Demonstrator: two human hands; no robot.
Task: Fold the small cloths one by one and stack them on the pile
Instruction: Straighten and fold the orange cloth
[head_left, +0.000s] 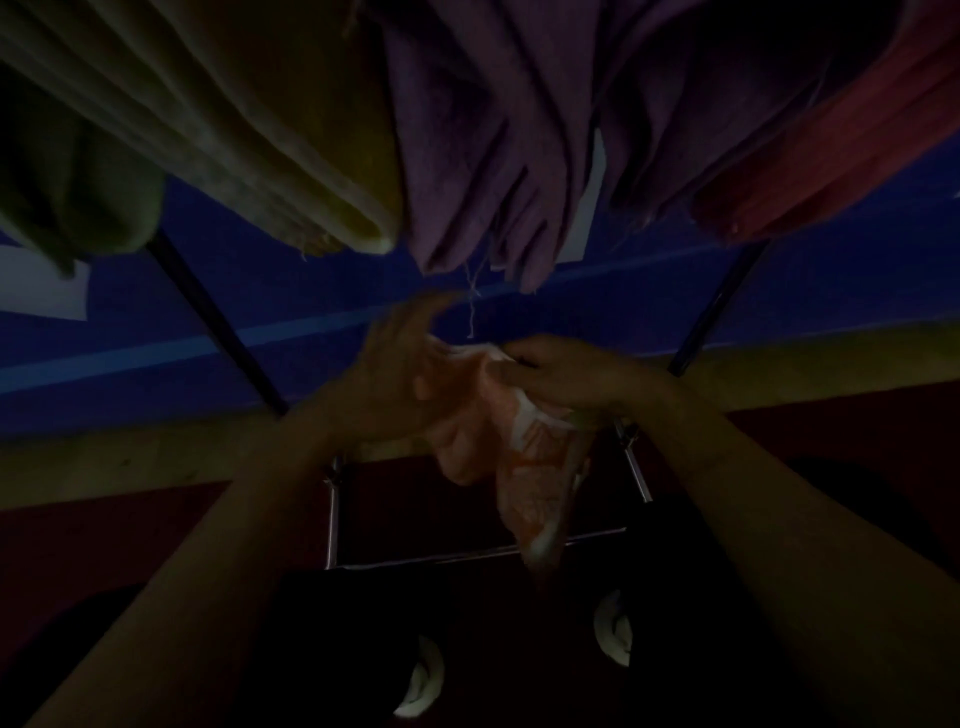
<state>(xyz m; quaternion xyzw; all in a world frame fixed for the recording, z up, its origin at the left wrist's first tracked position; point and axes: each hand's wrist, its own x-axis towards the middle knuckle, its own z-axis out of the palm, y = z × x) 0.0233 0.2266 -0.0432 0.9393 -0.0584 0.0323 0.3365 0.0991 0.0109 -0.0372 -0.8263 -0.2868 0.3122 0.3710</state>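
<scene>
While the light is very dim, I can make out both of my hands raised at the middle of the frame with a small peach cloth between them. My right hand sits right of centre, its fingers curled in and pinching the cloth's upper edge. My left hand is left of centre, blurred, with the fingers stretched out fairly straight and pointing toward the upper right; its palm lies against the left side of the cloth, but I cannot tell whether the thumb has any hold on it. From the two hands the cloth hangs crumpled, trailing down to a narrow end just below the centre of the frame.

Across the top of the frame hang larger cloths: an olive one at upper left, a purple one at upper middle with a loose thread dangling toward my left hand, and a red one at upper right. Behind my hands runs a blue wall with a yellowish band beneath it. Two dark rack legs slant down from under the hanging cloths, and a metal rack frame shows below my hands. My feet are near the bottom centre, in pale footwear.
</scene>
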